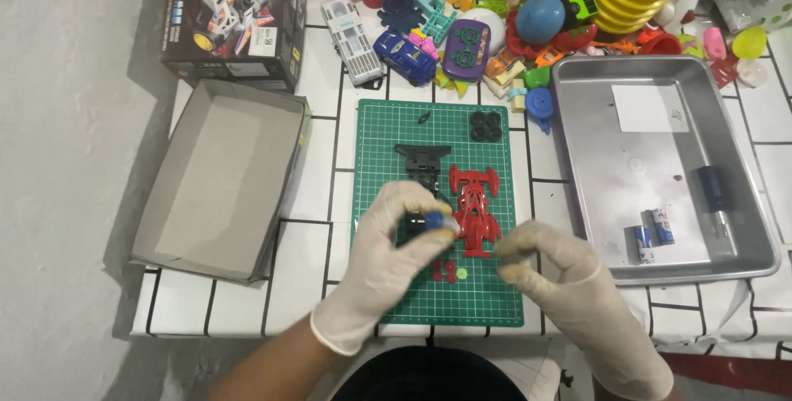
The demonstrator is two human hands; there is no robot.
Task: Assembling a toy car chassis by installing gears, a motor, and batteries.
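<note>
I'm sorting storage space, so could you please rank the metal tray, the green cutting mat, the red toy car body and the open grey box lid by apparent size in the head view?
1. Metal tray and grey box lid: too alike to rank.
2. Green cutting mat.
3. Red toy car body.

White tabletop (326,203) with black grid lines; grey concrete floor (66,162) at left.

Two hands in thin, cream latex gloves, left grip (388,244), right grip (549,265), bare forearms, dark top
</note>
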